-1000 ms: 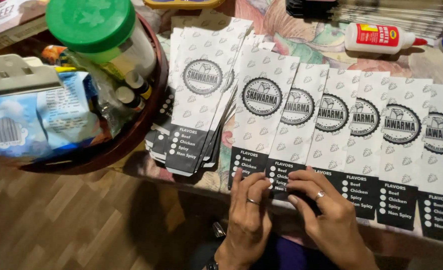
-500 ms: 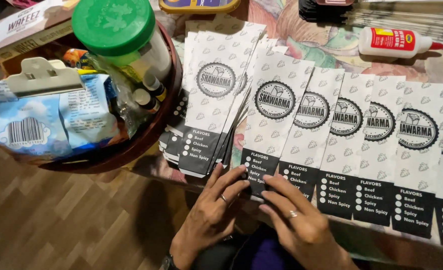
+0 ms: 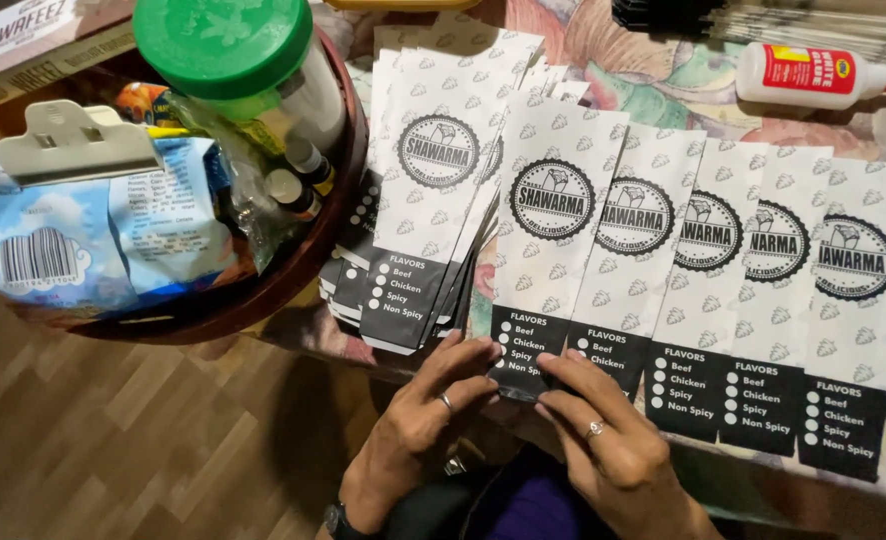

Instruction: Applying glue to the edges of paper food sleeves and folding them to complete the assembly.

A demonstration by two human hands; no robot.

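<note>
Far left of the frame there's a round brown basket [image 3: 308, 270] sitting at the table edge, stuffed with a blue snack bag [image 3: 73, 240] held shut by a beige bag clip [image 3: 73, 145], a clear jar with a green lid [image 3: 225, 45], and a couple of small dropper bottles [image 3: 298, 180] tucked beside the jar. Just right of the basket, touching its rim, is a messy stack of white-and-black paper sleeves [image 3: 428, 190], fanned a bit.

Lower middle: the left hand [image 3: 413, 435], ring on one finger, has its fingertips pressed flat on the black bottom end of the leftmost sleeve [image 3: 553, 215] in the row. No closed grip there, fingers are spread and just pinning it down. The right hand [image 3: 608, 445], also wearing a ring, is right next to it, fingertips on the same bottom edge where that sleeve overlaps the next one; same deal, open and pressing, not pinching anything I can see.

From there a row of overlapping sleeves [image 3: 773, 260] runs off the right side across a floral tablecloth [image 3: 653, 60]. Upper right, well apart from the hands, a white glue bottle [image 3: 813, 78] with a red label lies on its side.
</note>
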